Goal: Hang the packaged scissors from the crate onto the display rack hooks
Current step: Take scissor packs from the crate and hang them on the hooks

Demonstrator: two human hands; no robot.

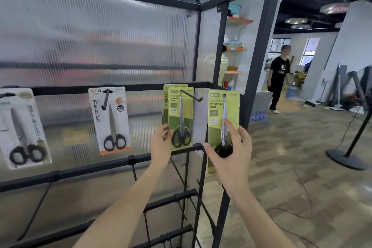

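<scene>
Leftmost, a white scissors pack [23, 127] with black handles hangs from the upper black rail [66, 89] of the display rack [269, 50], which is backed by ribbed translucent panels. Next along the rail, a second white pack with an orange base [111, 121] hangs on a black hook [105, 99]; its scissors also have black handles. Below it, a lower rail [96, 168] carries a short bare peg [133, 169].

Further right, two green packs hang one behind the other on a long hook [191, 96] whose tip projects past them. The front green pack [181, 119] shows scissors with dark handles, and the rear green pack [167, 102] is mostly covered by it. The left hand [161, 145] pinches the lower left edge of the front green pack, thumb on its face and fingers curled behind.

Right of the hook, the right hand [231, 157] holds a third green pack [222, 127] upright and clear of the rack, not on any hook. The thumb and forefinger press against its front while the other fingers wrap its right edge. Its hang hole sits near the top.

Far right, beyond the rack frame, a person in black [278, 78] stands on the wood-pattern floor [291, 157], and a pedestal fan [360, 123] stands at the edge of view.
</scene>
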